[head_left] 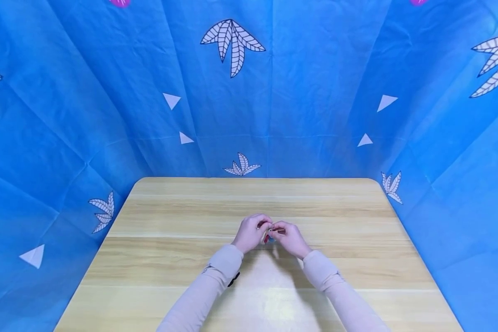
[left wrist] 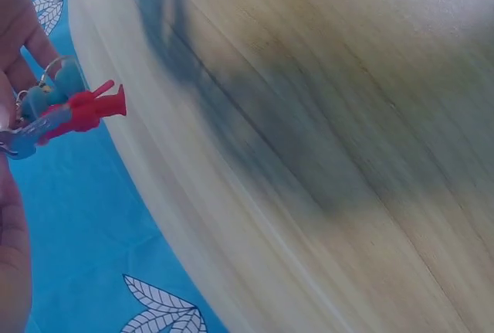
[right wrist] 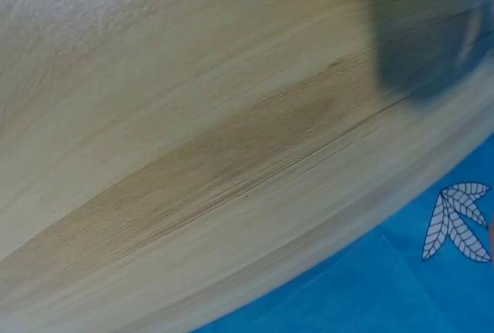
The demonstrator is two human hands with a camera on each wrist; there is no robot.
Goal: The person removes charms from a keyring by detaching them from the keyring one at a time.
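Above the middle of the light wooden table (head_left: 257, 276), left hand (head_left: 249, 233) and right hand (head_left: 291, 239) both pinching a small red-and-blue plastic keyring charm (left wrist: 73, 109), probably steadying it for fiddling.

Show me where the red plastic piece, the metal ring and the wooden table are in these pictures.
red plastic piece (left wrist: 93, 106): left wrist view, on the middle of its red body.
metal ring (left wrist: 55, 64): left wrist view, on its upper arc.
wooden table (head_left: 257, 198): head view, on bare far tabletop.

Smooth wooden table (head_left: 157, 258), matt cloth backdrop (head_left: 315, 92)
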